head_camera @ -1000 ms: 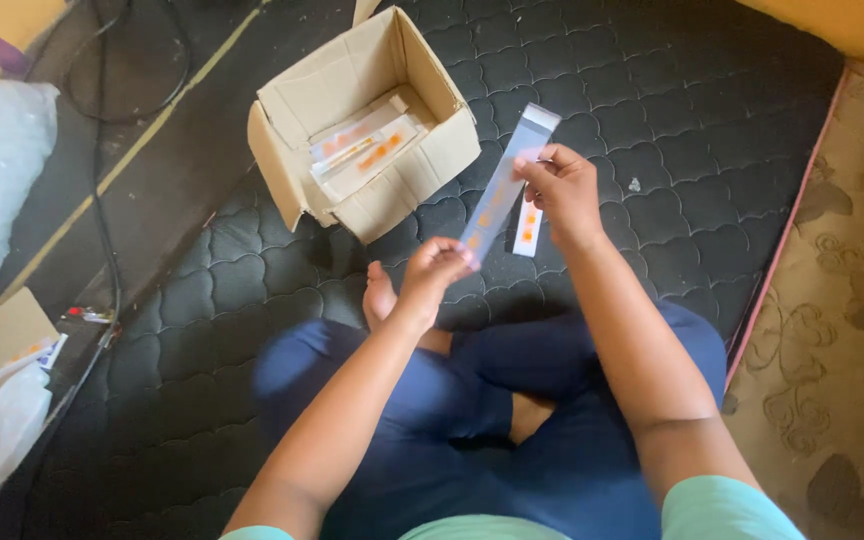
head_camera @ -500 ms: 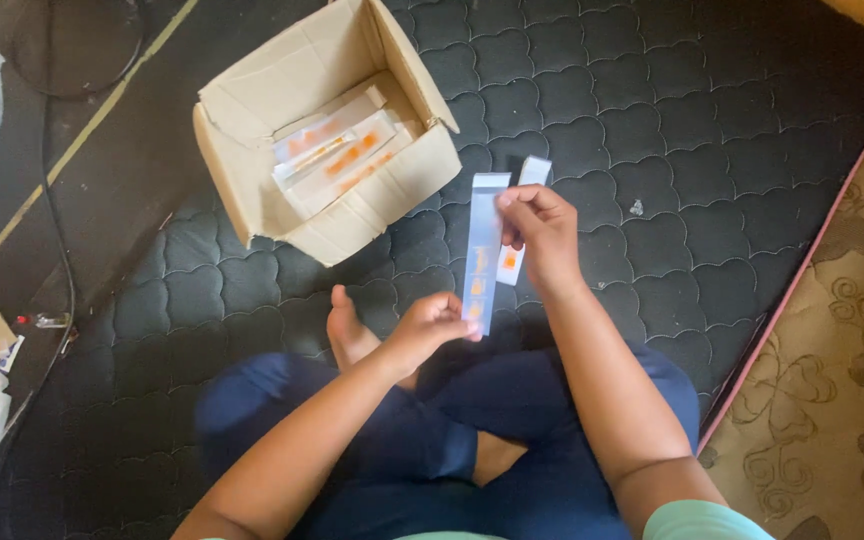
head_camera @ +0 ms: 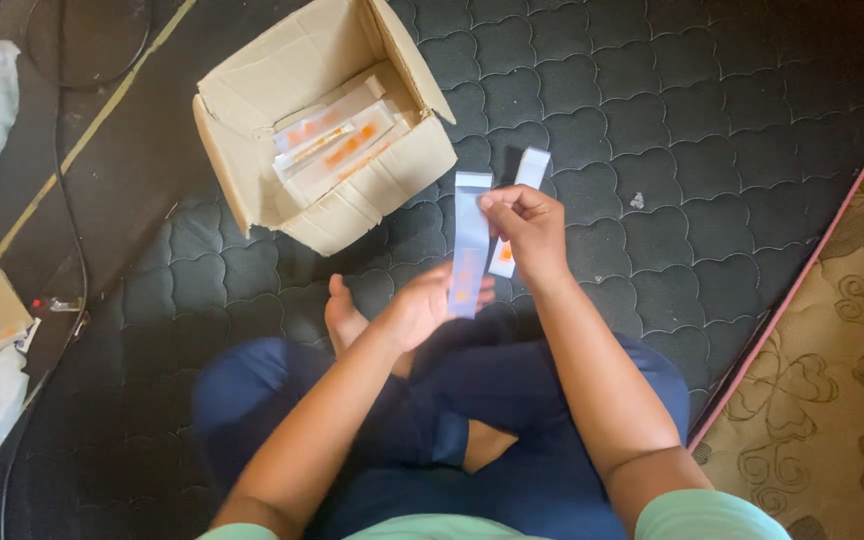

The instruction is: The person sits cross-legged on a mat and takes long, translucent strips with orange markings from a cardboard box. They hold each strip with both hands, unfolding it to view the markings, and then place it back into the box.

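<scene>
Since half a second ago, our hands sit lower mid-frame: right hand (head_camera: 530, 228) pinches two sleeves (head_camera: 470, 243), left hand (head_camera: 422, 308) cups the lower end; the loose pinch could drop one.

the right hand (head_camera: 530, 228) and the left hand (head_camera: 422, 308) are holding a long pouch (head_camera: 469, 245) that is looking like thin glossy plastic, clear with a bluish shine, and a second smaller pouch (head_camera: 518, 205) is showing the same smooth film. the open box (head_camera: 252, 150) is looking like matt brown cardboard with rough torn edges, and it is keeping more shiny plastic packets (head_camera: 337, 140) inside. the dark mattress (head_camera: 672, 150) under it is showing quilted cloth with a soft matt surface, and the rug (head_camera: 832, 400) beside is looking like woven patterned cloth.
</scene>
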